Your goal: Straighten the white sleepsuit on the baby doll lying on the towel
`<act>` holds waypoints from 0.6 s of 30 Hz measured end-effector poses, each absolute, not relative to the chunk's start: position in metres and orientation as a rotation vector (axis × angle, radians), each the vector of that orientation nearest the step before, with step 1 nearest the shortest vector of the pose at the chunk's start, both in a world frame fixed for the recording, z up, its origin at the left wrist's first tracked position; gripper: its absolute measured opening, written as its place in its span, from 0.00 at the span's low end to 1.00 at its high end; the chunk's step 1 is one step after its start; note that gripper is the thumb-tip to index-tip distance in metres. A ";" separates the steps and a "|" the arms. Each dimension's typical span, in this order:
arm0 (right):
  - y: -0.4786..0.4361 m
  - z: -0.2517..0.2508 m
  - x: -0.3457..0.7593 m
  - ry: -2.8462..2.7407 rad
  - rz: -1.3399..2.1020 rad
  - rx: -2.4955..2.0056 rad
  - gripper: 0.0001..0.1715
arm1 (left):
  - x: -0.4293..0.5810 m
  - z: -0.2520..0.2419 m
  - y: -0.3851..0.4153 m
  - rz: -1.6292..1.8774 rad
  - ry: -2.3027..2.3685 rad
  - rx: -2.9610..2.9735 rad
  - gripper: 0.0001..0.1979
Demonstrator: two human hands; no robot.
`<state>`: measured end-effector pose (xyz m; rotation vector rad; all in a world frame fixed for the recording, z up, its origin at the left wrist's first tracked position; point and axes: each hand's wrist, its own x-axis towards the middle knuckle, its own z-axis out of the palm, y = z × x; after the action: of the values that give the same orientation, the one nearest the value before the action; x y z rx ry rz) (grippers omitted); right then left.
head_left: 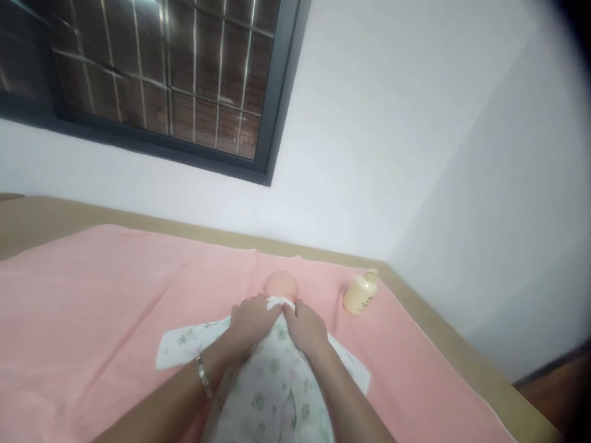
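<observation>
A white baby garment (pixel 275 381) with a small green print lies over a doll, its sleeves spread to both sides. Only the doll's round, skin-coloured head (pixel 281 285) shows above the collar; the body is hidden under the cloth. My left hand (pixel 253 319) is closed on the left side of the garment's neckline, thumb toward the middle. Opposite it, my right hand (pixel 306 325) grips the neckline's right side, and the two thumbs nearly meet just below the head. A bracelet (pixel 204 375) circles my left wrist.
Beneath everything a pink sheet (pixel 138 289) covers most of a tan surface (pixel 69 212). A pale yellow pump bottle (pixel 360 294) stands tilted in view to the right of the doll. White walls (pixel 351 154) and a dark-framed barred window (pixel 265 135) rise behind.
</observation>
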<state>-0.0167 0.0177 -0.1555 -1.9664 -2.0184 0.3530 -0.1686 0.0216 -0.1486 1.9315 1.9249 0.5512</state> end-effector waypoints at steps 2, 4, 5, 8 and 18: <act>0.019 -0.156 -0.019 -2.011 0.339 -1.949 0.29 | -0.169 -0.147 0.023 0.570 1.927 1.934 0.22; 0.021 -0.155 -0.021 -2.019 0.316 -1.936 0.28 | -0.170 -0.143 0.024 0.588 1.925 1.927 0.20; 0.022 -0.153 -0.022 -2.030 0.299 -1.929 0.27 | -0.170 -0.141 0.024 0.595 1.928 1.926 0.20; 0.028 -0.148 -0.024 -2.059 0.247 -1.915 0.26 | -0.170 -0.134 0.027 0.603 1.944 1.929 0.19; 0.053 -0.134 -0.030 -2.045 0.258 -1.863 0.27 | -0.173 -0.119 0.051 0.596 1.950 1.960 0.19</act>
<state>-0.0301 0.0526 -0.1342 -1.8632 -2.0452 0.2581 -0.1728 0.0508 -0.1189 1.9604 1.9500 0.5964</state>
